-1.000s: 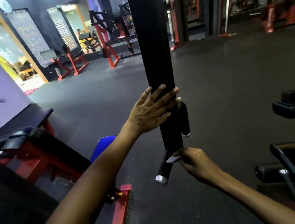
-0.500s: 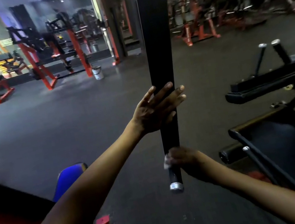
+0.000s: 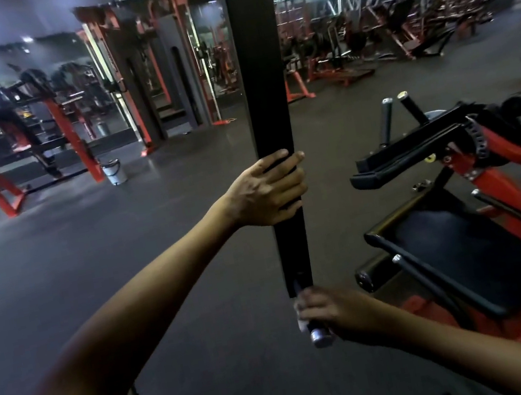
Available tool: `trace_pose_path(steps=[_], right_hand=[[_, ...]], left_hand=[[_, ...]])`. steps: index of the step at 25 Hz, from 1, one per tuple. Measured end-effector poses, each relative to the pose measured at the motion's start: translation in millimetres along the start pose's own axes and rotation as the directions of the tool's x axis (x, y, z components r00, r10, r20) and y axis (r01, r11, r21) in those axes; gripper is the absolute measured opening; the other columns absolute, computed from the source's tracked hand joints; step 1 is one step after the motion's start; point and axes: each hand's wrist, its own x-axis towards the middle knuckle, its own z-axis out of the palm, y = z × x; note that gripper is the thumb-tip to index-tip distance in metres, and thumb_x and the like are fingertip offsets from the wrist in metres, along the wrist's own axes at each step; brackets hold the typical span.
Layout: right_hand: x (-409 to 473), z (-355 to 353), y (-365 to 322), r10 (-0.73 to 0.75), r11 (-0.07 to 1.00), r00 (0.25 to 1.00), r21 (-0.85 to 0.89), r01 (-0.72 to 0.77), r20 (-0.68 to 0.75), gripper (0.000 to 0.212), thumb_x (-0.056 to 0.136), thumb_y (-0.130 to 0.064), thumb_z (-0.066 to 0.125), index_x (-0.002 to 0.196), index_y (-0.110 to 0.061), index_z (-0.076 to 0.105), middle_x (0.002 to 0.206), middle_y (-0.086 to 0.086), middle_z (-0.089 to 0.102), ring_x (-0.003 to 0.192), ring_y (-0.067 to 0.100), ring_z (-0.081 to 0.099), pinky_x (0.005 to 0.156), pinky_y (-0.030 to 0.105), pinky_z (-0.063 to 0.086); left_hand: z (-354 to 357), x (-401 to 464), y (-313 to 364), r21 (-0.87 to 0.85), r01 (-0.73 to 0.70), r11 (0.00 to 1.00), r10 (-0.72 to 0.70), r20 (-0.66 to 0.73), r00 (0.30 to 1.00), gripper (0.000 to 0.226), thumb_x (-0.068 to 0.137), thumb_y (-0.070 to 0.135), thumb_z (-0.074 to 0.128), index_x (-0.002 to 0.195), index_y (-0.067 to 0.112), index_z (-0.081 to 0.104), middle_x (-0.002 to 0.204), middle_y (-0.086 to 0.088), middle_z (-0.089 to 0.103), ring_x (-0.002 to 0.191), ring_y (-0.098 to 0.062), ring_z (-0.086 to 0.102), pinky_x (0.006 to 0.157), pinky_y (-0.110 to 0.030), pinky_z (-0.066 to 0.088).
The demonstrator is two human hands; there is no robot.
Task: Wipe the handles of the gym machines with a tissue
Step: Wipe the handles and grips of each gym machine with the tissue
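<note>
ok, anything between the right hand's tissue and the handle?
Nothing visible. The right hand already grips the short black chrome-capped handle, white tissue pressed against it. The left hand holds the black upright bar above.

A white bucket [image 3: 114, 172] stands on the dark floor [image 3: 185, 210] near red frames [image 3: 73, 132].

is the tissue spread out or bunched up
Bunched up: the tissue shows only as a small white wad in the right hand gripping the handle.

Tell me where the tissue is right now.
Head view, lower centre: the tissue is wrapped round the handle in the right hand, just below the black bar's end.
</note>
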Motion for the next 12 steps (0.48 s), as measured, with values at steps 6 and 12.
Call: trace_pose_path(steps=[6, 12], right_hand=[[18.5, -5.5, 20.8, 0.128, 0.990, 0.989, -0.054, -0.132, -0.073, 0.047, 0.102, -0.026, 0.026, 0.102, -0.005, 0.069, 0.109, 0.012, 0.067, 0.105, 0.027, 0.060, 0.084, 0.038, 0.053], [-0.8, -3.5, 13.7, -0.004, 0.987, 0.998, -0.160, 0.014, 0.058, 0.029, 0.093, -0.009, 0.039, 0.110, -0.009, 0.062, 0.116, 0.008, 0.064, 0.109, 0.024, 0.053, 0.081, 0.031, 0.053]], left_hand=[[-3.8, 3.0, 1.1, -0.112, 0.039, 0.993, -0.049, -0.082, 0.995, 0.024, 0.091, 0.025, 0.050, 0.095, 0.014, 0.071, 0.109, -0.005, 0.069, 0.129, -0.026, 0.050, 0.109, -0.038, 0.033], [-3.5, -8.2, 14.0, -0.144, 0.137, 0.980, -0.155, -0.121, 0.980, 0.040, 0.092, 0.024, 0.053, 0.128, 0.011, 0.064, 0.138, -0.008, 0.057, 0.133, -0.024, 0.046, 0.116, -0.036, 0.020]])
